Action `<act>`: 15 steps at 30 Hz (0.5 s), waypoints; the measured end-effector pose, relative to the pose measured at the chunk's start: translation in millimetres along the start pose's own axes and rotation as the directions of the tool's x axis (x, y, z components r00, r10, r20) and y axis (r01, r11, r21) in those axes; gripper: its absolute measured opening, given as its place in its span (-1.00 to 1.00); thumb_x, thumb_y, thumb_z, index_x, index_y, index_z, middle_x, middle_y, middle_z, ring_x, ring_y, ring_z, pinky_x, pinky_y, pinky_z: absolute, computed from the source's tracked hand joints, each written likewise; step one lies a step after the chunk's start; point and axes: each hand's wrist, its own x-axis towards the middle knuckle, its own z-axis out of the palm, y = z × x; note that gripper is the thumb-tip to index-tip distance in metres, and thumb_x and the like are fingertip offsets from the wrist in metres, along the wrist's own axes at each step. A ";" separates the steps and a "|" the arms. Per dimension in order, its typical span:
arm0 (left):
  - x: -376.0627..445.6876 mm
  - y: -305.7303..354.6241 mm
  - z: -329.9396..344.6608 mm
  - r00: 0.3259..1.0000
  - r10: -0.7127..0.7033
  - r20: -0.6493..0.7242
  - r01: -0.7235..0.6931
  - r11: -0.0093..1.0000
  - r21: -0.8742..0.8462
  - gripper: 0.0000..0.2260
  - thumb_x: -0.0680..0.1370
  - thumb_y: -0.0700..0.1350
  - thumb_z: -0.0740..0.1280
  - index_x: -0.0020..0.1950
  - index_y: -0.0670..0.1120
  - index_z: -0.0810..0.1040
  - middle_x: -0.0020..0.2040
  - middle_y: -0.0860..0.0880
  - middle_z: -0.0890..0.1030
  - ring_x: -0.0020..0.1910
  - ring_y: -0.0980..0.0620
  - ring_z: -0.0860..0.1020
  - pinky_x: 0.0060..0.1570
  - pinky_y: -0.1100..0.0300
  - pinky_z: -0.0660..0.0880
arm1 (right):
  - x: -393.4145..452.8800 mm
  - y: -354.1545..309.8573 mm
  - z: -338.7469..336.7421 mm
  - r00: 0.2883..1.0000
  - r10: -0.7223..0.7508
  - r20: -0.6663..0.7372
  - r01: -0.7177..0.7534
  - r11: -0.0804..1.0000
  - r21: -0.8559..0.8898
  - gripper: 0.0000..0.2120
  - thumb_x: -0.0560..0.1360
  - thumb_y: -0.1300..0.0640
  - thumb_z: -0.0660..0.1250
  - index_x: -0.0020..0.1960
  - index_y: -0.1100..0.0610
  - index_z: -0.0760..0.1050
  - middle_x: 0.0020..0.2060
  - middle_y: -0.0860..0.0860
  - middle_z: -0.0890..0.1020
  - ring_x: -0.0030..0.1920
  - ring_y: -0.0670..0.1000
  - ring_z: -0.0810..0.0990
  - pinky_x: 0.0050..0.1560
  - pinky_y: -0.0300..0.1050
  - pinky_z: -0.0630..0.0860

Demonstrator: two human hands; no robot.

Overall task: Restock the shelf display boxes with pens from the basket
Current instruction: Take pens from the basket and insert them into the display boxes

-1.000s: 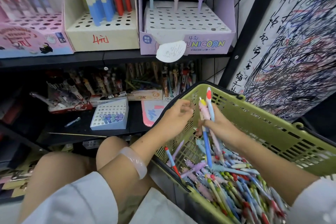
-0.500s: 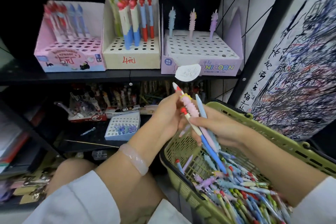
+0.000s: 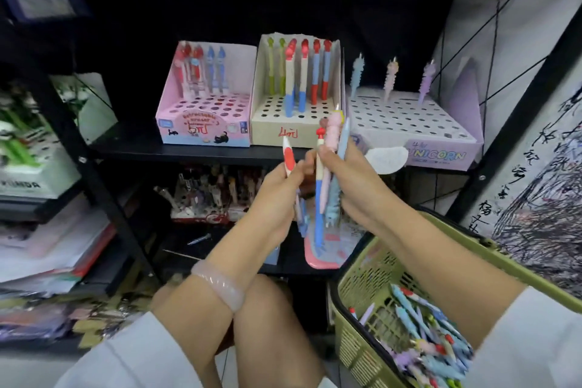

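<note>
Pens: bundle of pens upright, long axis near vertical, caps up.
Right hand: fingers curled round the bundle.
Left hand: pinches red-and-white pen, cap up.

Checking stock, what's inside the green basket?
Loose pens in blue, pink, purple and red lie piled in the green plastic basket; the right forearm covers part of the pile.

Both arms wear white sleeves, the left sleeve at seven o'clock and the right sleeve at four o'clock, each ending short of the wrist. A pale pink, translucent bangle circles the left wrist. The forearms and knees are bare.
</note>
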 end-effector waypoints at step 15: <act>14.2 49.3 -25.6 0.995 0.101 -0.004 -0.100 0.991 0.089 -0.84 0.61 -0.09 0.19 -0.01 -0.09 0.53 -0.41 0.00 0.53 -0.51 0.11 0.43 -0.52 0.29 0.39 | 52.7 -15.0 43.3 0.997 0.060 0.053 -0.037 0.930 -0.365 -0.68 0.62 -0.15 -0.03 0.30 -0.07 0.24 -0.13 -0.08 0.57 -0.12 0.02 0.60 -0.24 -0.37 0.52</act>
